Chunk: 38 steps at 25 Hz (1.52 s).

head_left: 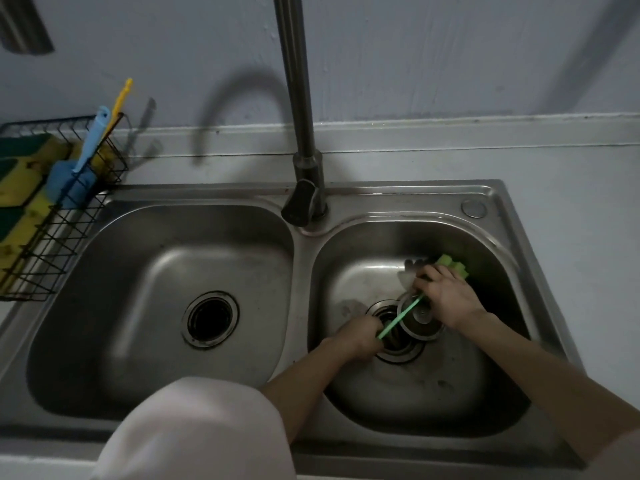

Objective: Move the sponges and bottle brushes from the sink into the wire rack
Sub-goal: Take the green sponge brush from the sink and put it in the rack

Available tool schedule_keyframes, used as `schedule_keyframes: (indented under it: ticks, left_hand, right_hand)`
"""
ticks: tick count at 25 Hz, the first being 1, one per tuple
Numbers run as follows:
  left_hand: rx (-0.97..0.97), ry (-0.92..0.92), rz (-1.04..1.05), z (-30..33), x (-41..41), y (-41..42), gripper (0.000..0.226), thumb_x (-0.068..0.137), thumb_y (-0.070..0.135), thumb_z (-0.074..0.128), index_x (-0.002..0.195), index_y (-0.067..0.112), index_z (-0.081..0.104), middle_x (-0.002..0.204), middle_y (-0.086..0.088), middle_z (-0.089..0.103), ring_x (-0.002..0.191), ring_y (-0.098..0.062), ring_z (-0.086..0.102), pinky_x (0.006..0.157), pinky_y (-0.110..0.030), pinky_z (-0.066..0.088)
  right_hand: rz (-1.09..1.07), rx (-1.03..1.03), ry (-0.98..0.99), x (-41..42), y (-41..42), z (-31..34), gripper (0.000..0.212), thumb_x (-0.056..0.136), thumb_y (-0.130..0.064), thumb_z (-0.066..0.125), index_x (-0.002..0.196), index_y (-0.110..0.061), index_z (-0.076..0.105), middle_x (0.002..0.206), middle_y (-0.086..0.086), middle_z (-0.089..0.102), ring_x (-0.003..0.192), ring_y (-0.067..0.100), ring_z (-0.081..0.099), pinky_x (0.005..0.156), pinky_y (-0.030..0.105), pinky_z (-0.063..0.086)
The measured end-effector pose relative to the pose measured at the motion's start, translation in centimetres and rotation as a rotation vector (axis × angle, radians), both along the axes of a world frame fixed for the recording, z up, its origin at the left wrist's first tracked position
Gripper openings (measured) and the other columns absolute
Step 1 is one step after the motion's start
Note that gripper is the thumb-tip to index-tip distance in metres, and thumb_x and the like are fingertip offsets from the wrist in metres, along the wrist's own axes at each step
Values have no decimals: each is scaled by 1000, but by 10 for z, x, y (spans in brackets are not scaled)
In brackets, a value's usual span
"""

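Hands first, from the head camera: your left hand (362, 336) is curled round the near end of a thin green brush handle (401, 317), and the handle runs away from it, up and to the right, to your right hand (446, 294). That right hand has its fingers bent over the far end of the handle, where a whitish bristle head (410, 271) shows just beyond your knuckles. A green sponge (452, 263) lies touching the far side of your right hand; whether the fingers grip it too cannot be told.

Both hands are down in the right basin of the double stainless steel sink (512, 209), over its drain, with a round metal strainer (420, 322) tilted between them. The left basin sits beyond your left hand.

Far off to your left, the black wire rack (65, 233) holds yellow-and-green sponges (20, 188), a blue sponge-headed brush (83, 157) and a yellow-handled brush (119, 102) leaning on its rim.
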State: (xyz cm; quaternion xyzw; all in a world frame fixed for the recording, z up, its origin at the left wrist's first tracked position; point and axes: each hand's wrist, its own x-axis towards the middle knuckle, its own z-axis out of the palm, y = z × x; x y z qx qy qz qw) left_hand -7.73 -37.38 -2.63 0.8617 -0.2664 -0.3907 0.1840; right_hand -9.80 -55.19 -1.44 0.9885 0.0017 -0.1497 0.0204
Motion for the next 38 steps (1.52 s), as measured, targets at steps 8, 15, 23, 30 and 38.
schedule_keyframes:
  ticks: [8,15,23,30,38]
  left_hand:
    - [-264,-125,344,44,11,30,26,83,16,53,106,13,65,114,-9,68,104,-22,61,90,-27,46]
    - [-591,-316,523,110,17,62,17,79,20,62,90,8,69,92,-14,72,88,-25,65,76,-20,42]
    - [-1055,-288,761,178,28,119,13,76,11,68,85,2,68,53,10,66,53,0,60,63,-20,54]
    - [-1217,-354,817,219,41,193,13,76,9,67,89,11,67,66,-1,64,51,2,63,59,-10,54]
    - [-1147,-468,924,235,65,306,20,77,11,67,92,-1,66,66,1,63,48,3,61,53,-10,53]
  right_hand:
    - [-123,7,-72,-6,16,35,33,85,-11,52,117,-19,51,133,7,40,121,27,41,103,36,34]
    - [-156,72,-198,-5,50,78,31,89,-26,49,119,-20,50,124,10,48,115,29,46,96,38,38]
    - [-93,373,-404,-2,122,134,26,86,-25,56,108,-11,57,110,16,55,104,35,52,86,40,46]
    - [55,437,-432,18,205,163,25,88,-27,51,108,-12,55,111,13,54,100,31,56,83,40,48]
    - [213,528,-453,61,330,177,17,84,-22,58,95,-9,59,98,8,52,94,26,54,83,36,44]
